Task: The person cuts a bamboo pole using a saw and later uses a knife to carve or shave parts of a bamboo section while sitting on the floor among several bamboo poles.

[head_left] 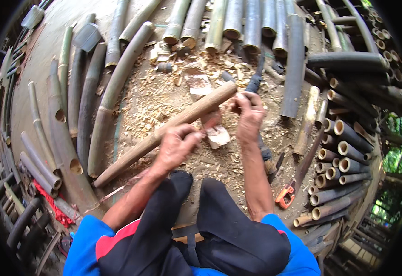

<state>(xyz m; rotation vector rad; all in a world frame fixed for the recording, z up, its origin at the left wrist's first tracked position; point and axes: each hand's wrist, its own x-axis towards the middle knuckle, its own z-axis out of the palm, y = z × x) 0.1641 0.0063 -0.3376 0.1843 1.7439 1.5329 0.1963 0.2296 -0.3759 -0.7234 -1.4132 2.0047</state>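
Observation:
A long round wooden pole lies slantwise in front of me, its near end to the left and its far end by my right hand. My left hand is closed in a pinch just on the near side of the pole; what its fingers hold is too small to make out. My right hand is closed too, thumb and finger pinched beside the pole's far end, over something I cannot make out. Under the pole lies a chopped wooden block with a pale cut face. A thin pale strand trails near my left forearm.
Wood chips cover the ground. Bamboo tubes lie along the far side, with more curved bamboo on the left and stacked bamboo on the right. An orange-handled saw rests right of my knee. Red cloth lies left.

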